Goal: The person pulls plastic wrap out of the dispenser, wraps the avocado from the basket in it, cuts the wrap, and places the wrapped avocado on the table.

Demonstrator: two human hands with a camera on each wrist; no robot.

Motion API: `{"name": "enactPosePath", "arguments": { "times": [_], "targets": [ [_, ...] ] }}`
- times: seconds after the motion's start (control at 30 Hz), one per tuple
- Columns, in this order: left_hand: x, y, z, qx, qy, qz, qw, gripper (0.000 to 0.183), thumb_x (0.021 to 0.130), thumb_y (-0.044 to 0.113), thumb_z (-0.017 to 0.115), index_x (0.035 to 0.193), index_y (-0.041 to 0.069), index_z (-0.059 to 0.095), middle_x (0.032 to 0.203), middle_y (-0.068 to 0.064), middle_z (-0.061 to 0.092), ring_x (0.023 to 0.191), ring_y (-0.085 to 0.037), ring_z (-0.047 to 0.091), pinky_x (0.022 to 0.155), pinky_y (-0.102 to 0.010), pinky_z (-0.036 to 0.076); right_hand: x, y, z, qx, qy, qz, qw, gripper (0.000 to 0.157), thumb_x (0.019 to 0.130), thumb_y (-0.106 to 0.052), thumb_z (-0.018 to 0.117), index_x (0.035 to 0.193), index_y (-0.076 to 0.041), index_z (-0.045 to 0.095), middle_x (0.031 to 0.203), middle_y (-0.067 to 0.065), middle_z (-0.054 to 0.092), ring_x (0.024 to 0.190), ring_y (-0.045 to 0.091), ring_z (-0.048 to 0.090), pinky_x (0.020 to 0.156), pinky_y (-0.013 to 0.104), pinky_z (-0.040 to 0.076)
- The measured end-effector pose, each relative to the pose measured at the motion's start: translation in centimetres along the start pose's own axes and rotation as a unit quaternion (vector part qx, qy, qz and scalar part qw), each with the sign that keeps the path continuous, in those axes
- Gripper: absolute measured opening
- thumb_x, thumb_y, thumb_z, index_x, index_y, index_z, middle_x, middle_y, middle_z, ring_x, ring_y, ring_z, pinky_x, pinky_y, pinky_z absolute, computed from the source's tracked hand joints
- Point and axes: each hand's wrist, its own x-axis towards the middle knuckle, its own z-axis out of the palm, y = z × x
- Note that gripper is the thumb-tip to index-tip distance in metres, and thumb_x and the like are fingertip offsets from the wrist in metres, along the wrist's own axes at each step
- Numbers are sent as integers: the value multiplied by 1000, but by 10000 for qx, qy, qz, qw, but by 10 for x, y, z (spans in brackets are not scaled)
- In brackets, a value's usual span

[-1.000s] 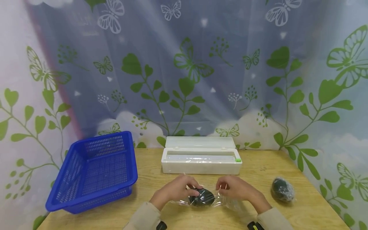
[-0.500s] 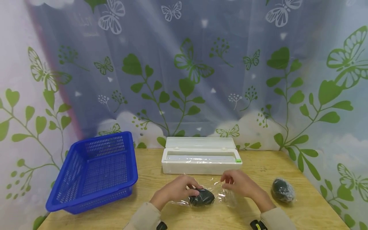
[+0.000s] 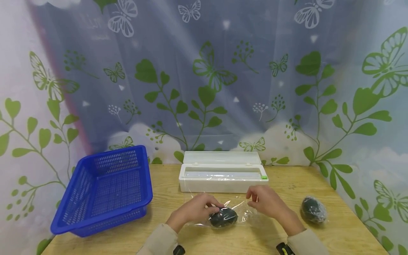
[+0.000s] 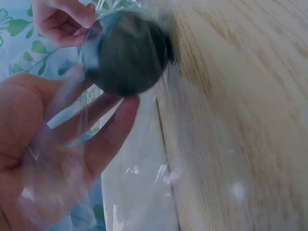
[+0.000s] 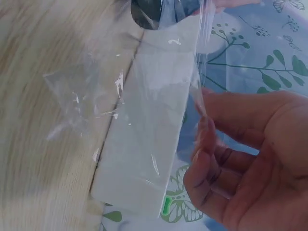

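Left fingers [image 3: 213, 201]: bent, clamped with the thumb on the near-left end of the dark oval; the left wrist view shows fingertips against its surface.
Right fingers [image 3: 250, 194]: together with the thumb, pinching an edge of the clear film [image 3: 243, 213]; the other fingers curl in behind.
Left hand [image 3: 196, 208]: low over the table, back upward, turned inward toward the right hand.
Right hand [image 3: 265, 200]: raised slightly farther forward than the left, apart from the dark oval, with film stretching between.
Forearms: slanting in from the two lower corners toward each other, in beige sleeves [image 3: 160, 241], a dark wrist strap [image 3: 179, 250] visible under each.
Dark oval [image 3: 225, 218]: on the table between the hands, nearer the left, lying on its side with film around it.
Wrapped oval [image 3: 313, 210]: to the right, beyond the right forearm, with crinkled film on it.
White box [image 3: 223, 186]: just beyond the hands, lid [image 3: 222, 158] raised, a roll [image 3: 220, 175] inside.
Blue basket [image 3: 148, 193]: left of the hands, well apart.
Table [image 3: 344, 233]: pale wood, with a patterned curtain [image 3: 255, 120] behind.
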Motion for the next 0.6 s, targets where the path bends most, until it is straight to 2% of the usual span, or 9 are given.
{"name": "enactPosePath", "arguments": {
  "times": [0.1, 0.3, 0.4, 0.6],
  "targets": [
    [0, 0, 1, -56, 48, -53, 10000, 22, 101, 13, 66, 118, 14, 79, 114, -2, 77, 98, -3, 66, 87, -19, 54, 1, 0, 1, -101, 40, -83, 9999, 12, 83, -4, 81, 85, -10, 71, 71, -7, 60, 66, 2, 50, 60, 21, 43],
    [0, 0, 0, -177, 50, 36, 9998, 21, 100, 12, 67, 117, 14, 79, 115, -2, 78, 101, -6, 67, 90, -22, 54, 2, 0, -4, 337, -152, 33, 9993, 12, 86, -7, 80, 85, -11, 69, 71, -7, 58, 64, 2, 48, 59, 21, 43],
    [0, -2, 1, -280, 20, 23, 9996, 20, 99, 11, 68, 115, 14, 80, 115, -1, 78, 103, -7, 68, 92, -22, 55, 1, 7, -4, 520, -242, 178, 9982, 13, 87, -12, 81, 85, -12, 68, 71, -6, 58, 64, 2, 48, 59, 21, 42],
    [-1, -5, -1, -403, 22, 59, 9992, 19, 98, 10, 69, 113, 14, 81, 116, -2, 78, 105, -10, 69, 93, -23, 54, 2, 21, -4, 777, -505, 186, 9955, 15, 87, -18, 83, 84, -12, 69, 72, -6, 61, 64, 1, 49, 58, 21, 43]
  ]
}}
